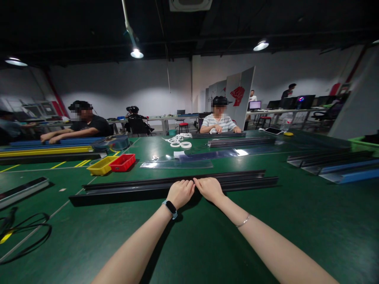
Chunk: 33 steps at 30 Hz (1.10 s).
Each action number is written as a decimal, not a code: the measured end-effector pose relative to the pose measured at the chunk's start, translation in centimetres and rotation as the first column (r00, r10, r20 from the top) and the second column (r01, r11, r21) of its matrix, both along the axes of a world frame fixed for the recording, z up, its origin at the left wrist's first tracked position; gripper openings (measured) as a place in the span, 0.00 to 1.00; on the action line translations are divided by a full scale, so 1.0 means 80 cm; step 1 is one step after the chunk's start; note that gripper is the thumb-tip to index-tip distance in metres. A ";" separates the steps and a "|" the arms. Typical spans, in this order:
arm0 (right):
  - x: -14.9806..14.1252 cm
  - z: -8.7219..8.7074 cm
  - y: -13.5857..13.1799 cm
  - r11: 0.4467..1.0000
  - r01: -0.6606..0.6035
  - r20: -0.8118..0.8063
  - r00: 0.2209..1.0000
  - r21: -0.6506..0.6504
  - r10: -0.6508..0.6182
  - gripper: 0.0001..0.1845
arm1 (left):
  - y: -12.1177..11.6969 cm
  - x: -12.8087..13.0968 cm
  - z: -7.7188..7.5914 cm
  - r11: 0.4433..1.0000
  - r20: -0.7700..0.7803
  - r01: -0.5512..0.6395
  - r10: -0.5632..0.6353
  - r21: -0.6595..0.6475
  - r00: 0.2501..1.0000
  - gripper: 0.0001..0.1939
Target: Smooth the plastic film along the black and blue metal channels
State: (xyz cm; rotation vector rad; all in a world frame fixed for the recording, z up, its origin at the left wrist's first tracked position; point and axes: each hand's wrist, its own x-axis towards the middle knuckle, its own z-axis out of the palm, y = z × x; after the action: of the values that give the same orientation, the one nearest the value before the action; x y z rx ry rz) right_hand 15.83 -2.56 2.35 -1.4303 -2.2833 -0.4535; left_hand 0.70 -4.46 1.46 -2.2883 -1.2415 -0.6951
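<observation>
A long black channel profile [124, 193] lies crosswise on the green table in front of me. My left hand [181, 193], with a watch at its wrist, is closed over the middle of the near wall. Close beside it, almost touching, my right hand [209, 189] grips the same profile, its thumb along the top edge. The fingertips of both hands are hidden behind the wall. Beyond the profile lie a clear plastic strip [177, 165] and a longer glossy film strip [219, 154].
Left of centre stand a yellow bin [102, 166] and a red bin [123, 162]. Blue and black channels [340, 167] lie at the right, black cables [32, 232] at the near left. White rolls [186, 145] sit farther back. A co-worker [219, 120] sits opposite, another [85, 124] at the left.
</observation>
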 end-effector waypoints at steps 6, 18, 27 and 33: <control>-0.001 -0.004 0.003 0.998 0.029 0.002 1.000 0.048 -0.029 0.28 | 0.001 0.000 -0.003 1.000 0.008 -0.016 0.016 -0.012 1.000 0.15; -0.002 -0.002 0.002 0.998 0.045 0.031 0.998 0.036 -0.046 0.30 | 0.004 0.001 -0.003 0.999 0.000 -0.043 0.043 -0.026 0.999 0.16; 0.006 0.000 0.000 0.993 -0.086 0.008 0.996 0.080 0.085 0.28 | 0.004 0.004 -0.001 0.998 0.030 -0.059 0.060 -0.024 0.998 0.17; 0.008 -0.002 0.004 0.991 -0.005 -0.058 0.998 0.134 0.013 0.26 | 0.010 0.000 -0.007 0.988 0.090 -0.154 0.153 0.011 0.984 0.18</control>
State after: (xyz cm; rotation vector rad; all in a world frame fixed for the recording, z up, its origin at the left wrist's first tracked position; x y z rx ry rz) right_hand 16.45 -2.27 2.17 -1.3489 -2.1691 -0.5437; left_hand 0.68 -3.67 0.92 -2.1401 -1.4291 -0.7557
